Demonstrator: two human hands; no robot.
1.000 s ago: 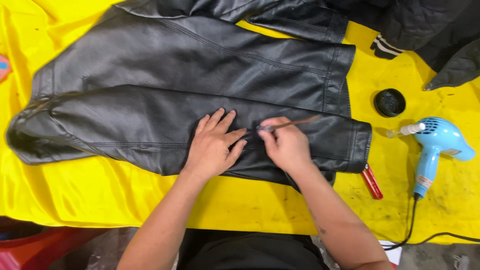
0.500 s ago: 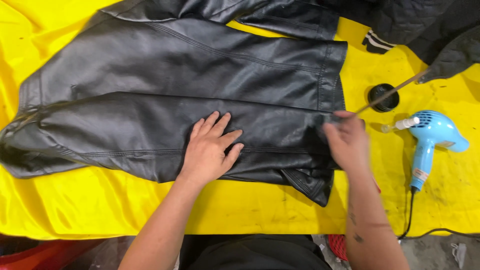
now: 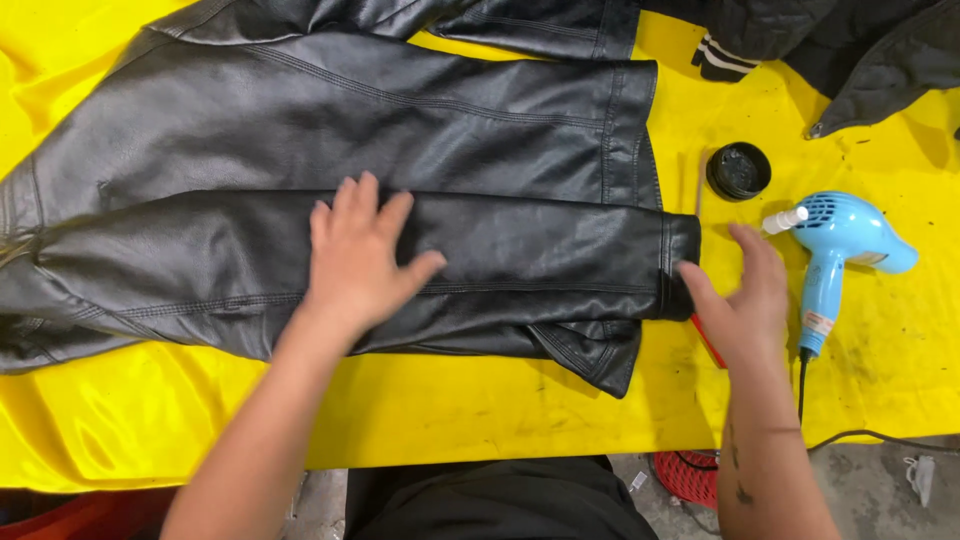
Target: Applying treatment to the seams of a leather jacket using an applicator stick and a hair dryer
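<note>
Yellow cloth [image 3: 450,410] bears a black jacket [image 3: 400,130]; both hands, left [image 3: 360,262] and right [image 3: 745,300], lie open, near a lidless black tin [image 3: 739,171].

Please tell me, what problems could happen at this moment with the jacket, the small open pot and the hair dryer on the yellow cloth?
1. The open black pot sits close to the cuff of the black jacket; a nudge from the right hand could perhaps tip it and stain the yellow cloth.
2. The blue hair dryer lies beside that hand, its cord hanging off the edge; a snag might drag it down.
3. The left hand presses the sleeve flat, which may set creases.
</note>
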